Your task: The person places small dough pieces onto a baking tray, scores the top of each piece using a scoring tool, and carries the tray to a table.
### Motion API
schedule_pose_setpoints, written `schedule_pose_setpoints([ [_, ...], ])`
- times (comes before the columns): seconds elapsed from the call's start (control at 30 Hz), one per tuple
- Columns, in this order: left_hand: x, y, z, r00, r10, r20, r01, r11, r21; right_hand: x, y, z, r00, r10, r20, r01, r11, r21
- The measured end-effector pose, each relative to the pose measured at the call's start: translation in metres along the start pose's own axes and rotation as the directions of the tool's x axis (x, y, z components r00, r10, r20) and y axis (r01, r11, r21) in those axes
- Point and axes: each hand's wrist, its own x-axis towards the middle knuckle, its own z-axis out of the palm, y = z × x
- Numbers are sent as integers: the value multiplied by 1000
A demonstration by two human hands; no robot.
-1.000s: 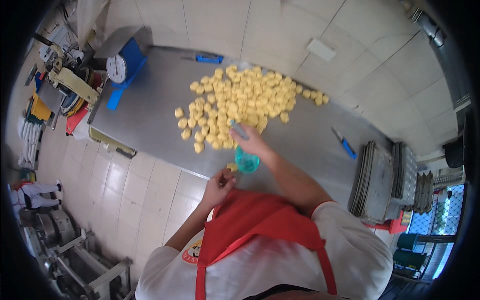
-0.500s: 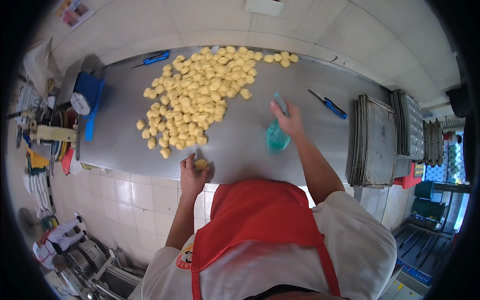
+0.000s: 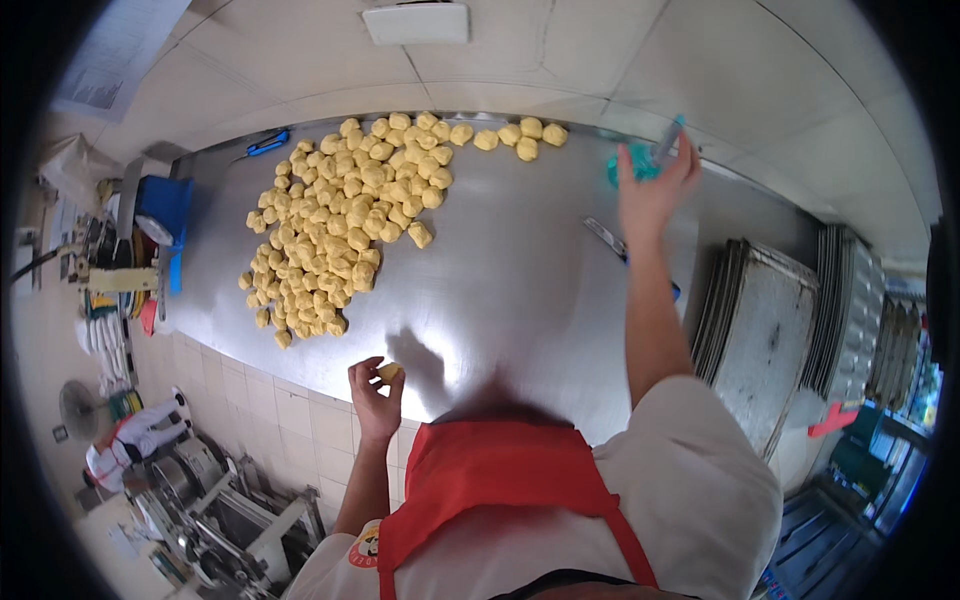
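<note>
My left hand (image 3: 372, 402), near the table's front edge, pinches a small yellow dough lump (image 3: 389, 372) between thumb and fingers. My raised right hand (image 3: 652, 198) grips a translucent teal bottle (image 3: 627, 166) with a grey top at the back right of the steel table (image 3: 530, 300). A large spread of yellow dough balls (image 3: 322, 215) covers the table's left half, with several more along the back edge. A cutting tool (image 3: 604, 236) with a blue handle lies behind my right forearm, partly hidden; another blue-handled tool (image 3: 266, 144) lies at the back left.
Stacked metal trays (image 3: 770, 330) fill the table's right end. A blue scale (image 3: 160, 205) stands at the left end. A tiled wall (image 3: 510, 55) backs the table. A co-worker (image 3: 130, 445) in white is at lower left, by metal machinery (image 3: 250, 520).
My right hand has carried the teal bottle up and rightward from the middle to the back of the table. My left hand has lifted the dough lump. The view has shifted.
</note>
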Motion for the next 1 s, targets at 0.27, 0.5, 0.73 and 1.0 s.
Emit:
schedule_pose_setpoints([
  [0.27, 15, 18, 43, 978, 202, 56, -200, 979, -35, -44, -16, 129, 814, 137, 564, -197, 979, 46],
  [0.5, -13, -57, 21, 883, 395, 253, -449, 868, 211, -146, -49, -111, 600, -172, 781, 2, 977, 214],
  [0.73, 17, 0, 104, 621, 692, 368, -777, 607, 167, -304, -105, -193, 532, -170, 830, 279, 960, 18],
  [1.0, 93, -49, 70, 597, 761, 255, -799, 593, 102, -264, -22, -166, 768, -170, 618, 277, 958, -80],
])
